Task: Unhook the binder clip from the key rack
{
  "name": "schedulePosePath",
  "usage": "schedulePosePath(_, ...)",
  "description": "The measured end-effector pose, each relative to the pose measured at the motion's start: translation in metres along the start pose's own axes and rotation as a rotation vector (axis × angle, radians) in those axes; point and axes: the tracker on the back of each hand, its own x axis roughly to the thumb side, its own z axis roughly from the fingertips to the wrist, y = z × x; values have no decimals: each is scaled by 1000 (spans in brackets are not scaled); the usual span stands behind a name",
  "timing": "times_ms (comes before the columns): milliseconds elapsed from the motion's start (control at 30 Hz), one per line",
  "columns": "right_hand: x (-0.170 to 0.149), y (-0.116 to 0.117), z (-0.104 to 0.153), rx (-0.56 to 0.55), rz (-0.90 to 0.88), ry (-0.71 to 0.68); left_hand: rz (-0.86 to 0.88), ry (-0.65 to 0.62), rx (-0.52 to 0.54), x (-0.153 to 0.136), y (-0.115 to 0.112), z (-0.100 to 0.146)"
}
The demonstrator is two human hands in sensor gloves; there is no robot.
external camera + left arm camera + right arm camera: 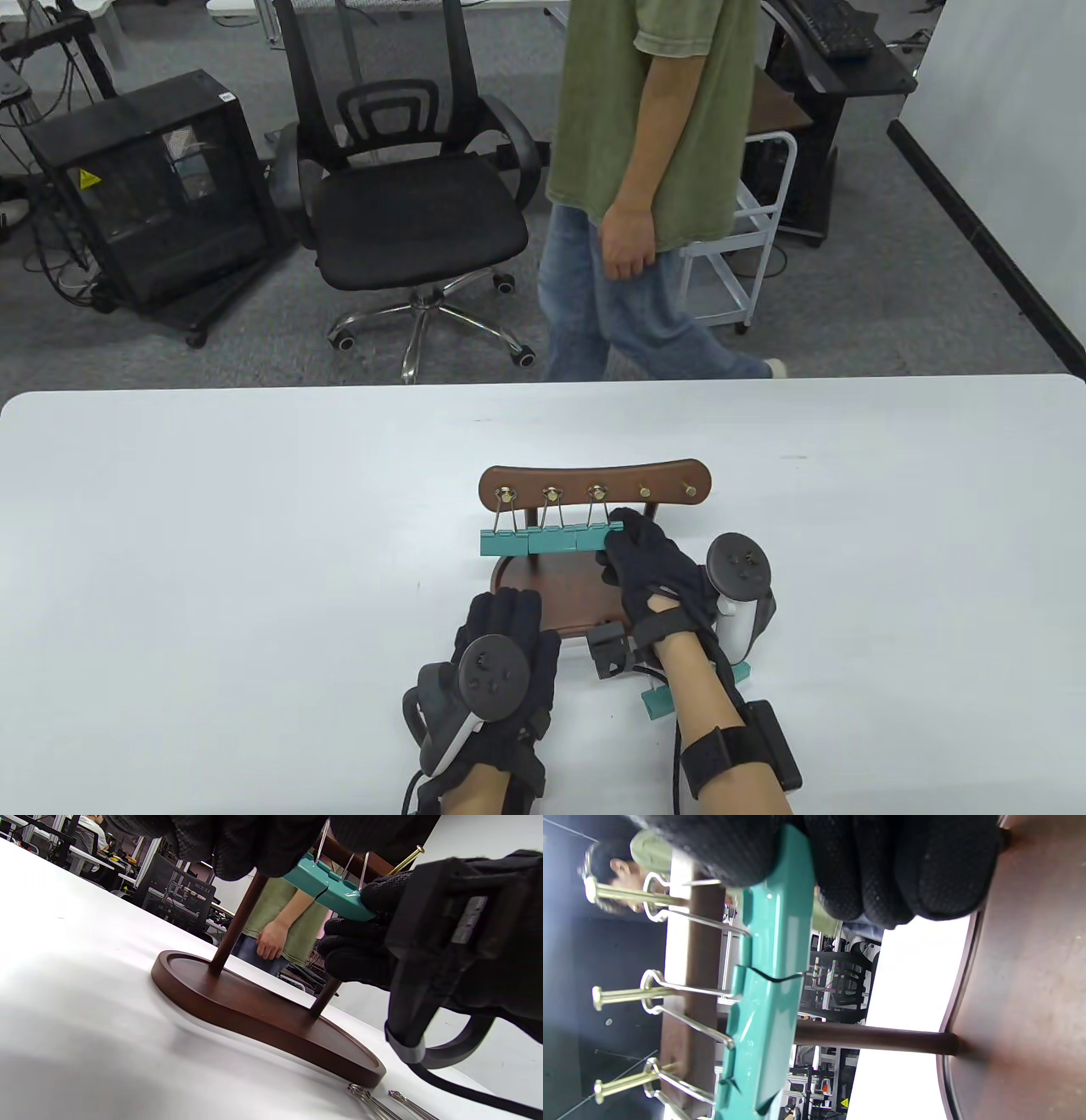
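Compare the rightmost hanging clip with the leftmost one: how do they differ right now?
The rightmost clip is gripped by the right hand; the leftmost clip hangs untouched. The rightmost is partly covered by fingers; the leftmost shows fully. Both are teal and hang from brass pegs by wire loops.

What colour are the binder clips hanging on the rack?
Teal bodies with silver wire handles. The binder clips show best in the right wrist view, hanging from the key rack.

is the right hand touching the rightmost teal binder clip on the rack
Touching. In the right wrist view, the right hand's black gloved fingers wrap both sides of the rightmost teal metal binder clip, still hanging on the brown wooden key rack.
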Motion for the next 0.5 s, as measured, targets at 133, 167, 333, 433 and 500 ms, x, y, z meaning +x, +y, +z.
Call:
schedulePosePath(133, 0, -2, 0, 0, -17, -2, 1, 0, 0, 0, 0, 0)
schedulePosePath(167, 0, -3, 0, -1, -16, -3, 1, 0, -1, 0, 0, 0)
schedulePosePath(333, 2, -6, 0, -2, -18, -8, 1, 0, -2, 0, 0, 0)
schedulePosePath(433, 1, -8, 0, 0, -55, 4, 3, 0, -2, 0, 0, 0)
schedulePosePath(500, 2, -9, 0, 1, -49, 0, 4, -1, -2, 0, 0, 0)
